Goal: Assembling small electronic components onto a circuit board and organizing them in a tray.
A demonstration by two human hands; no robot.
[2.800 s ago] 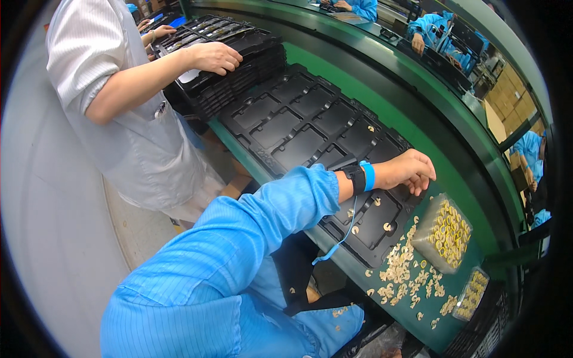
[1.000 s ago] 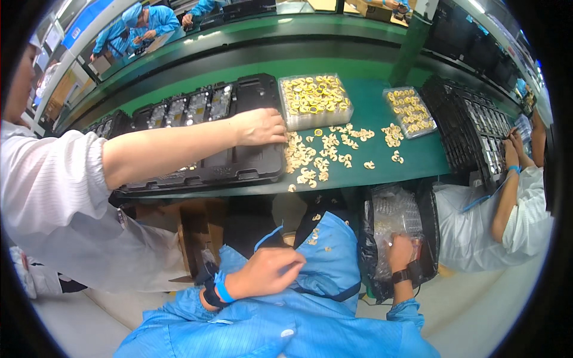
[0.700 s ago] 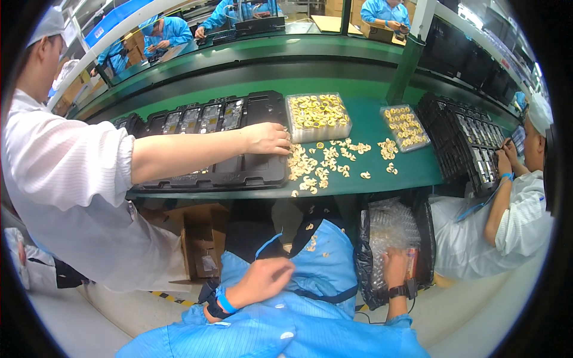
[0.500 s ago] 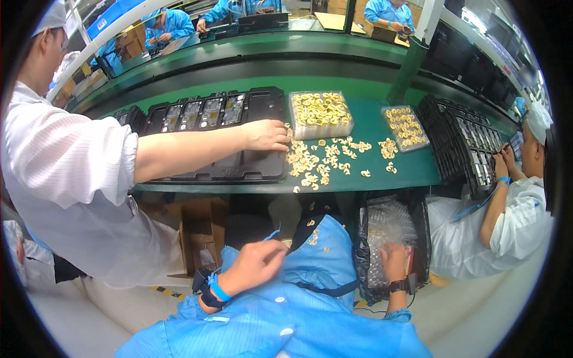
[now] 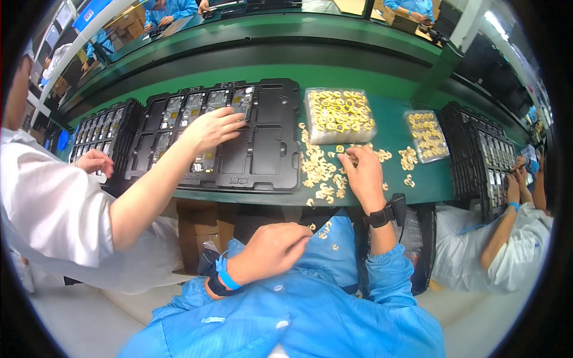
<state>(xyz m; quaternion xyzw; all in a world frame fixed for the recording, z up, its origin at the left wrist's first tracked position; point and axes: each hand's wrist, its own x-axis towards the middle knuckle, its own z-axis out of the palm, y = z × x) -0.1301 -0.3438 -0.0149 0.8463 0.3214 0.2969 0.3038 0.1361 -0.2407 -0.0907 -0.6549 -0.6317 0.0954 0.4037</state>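
My left hand (image 5: pixel 276 249) is over my lap, thumb and fingers pressed together in a pinch; whatever is between the tips is too small to make out. A small yellow ring-like piece shows just past its fingertips, and a few cream C-shaped scraps (image 5: pixel 325 231) lie on my blue smock. My right hand (image 5: pixel 364 173) reaches over the green table, thumb and index slightly apart, just short of a single yellow ring with a dark centre (image 5: pixel 340 148). Beyond it stands a stack of clear trays (image 5: pixel 343 137) topped with many yellow rings. Loose cream scraps (image 5: pixel 316 166) are scattered left of my hand.
A black tray (image 5: pixel 265 149) of circuit boards lies left, with a co-worker's hand (image 5: pixel 215 128) above it. Further left and at right are stacked black trays (image 5: pixel 468 149). A clear tray of yellow pieces (image 5: pixel 427 134) sits right. An open carton (image 5: pixel 203 230) stands below the table.
My right hand has risen from the black bag beside my lap to the tabletop. My left hand has shifted slightly right, fingers now pinched. The co-worker's hand has moved left over the boards.
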